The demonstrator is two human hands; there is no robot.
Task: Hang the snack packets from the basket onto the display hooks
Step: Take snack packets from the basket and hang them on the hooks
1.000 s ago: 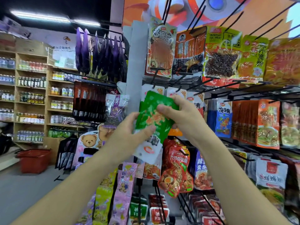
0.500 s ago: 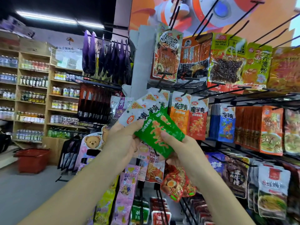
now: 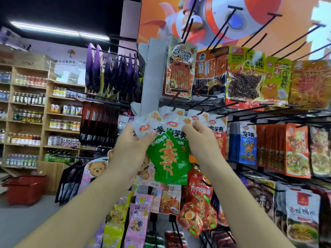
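Observation:
A few green snack packets [image 3: 169, 158] with white tops hang upright in front of the display rack, held from both sides. My left hand [image 3: 133, 149] pinches their white upper left corner; my right hand [image 3: 200, 140] grips the upper right edge. Just behind and above them a black display hook [image 3: 176, 102] carries matching orange packets [image 3: 217, 133]. Whether the green packets are on a hook is hidden by my fingers. A red basket [image 3: 25, 188] stands on the floor at the far left.
Black hooks full of snack packets cover the rack to the right and below, with blue packets [image 3: 248, 142] beside the orange ones. Bare hooks [image 3: 222, 29] jut out overhead. Purple packets [image 3: 111, 74] and wooden shelves [image 3: 26, 113] with bottles lie left.
The green packets turned from tilted to upright and rose toward the hook row. My right hand moved from their lower edge up to the top right corner.

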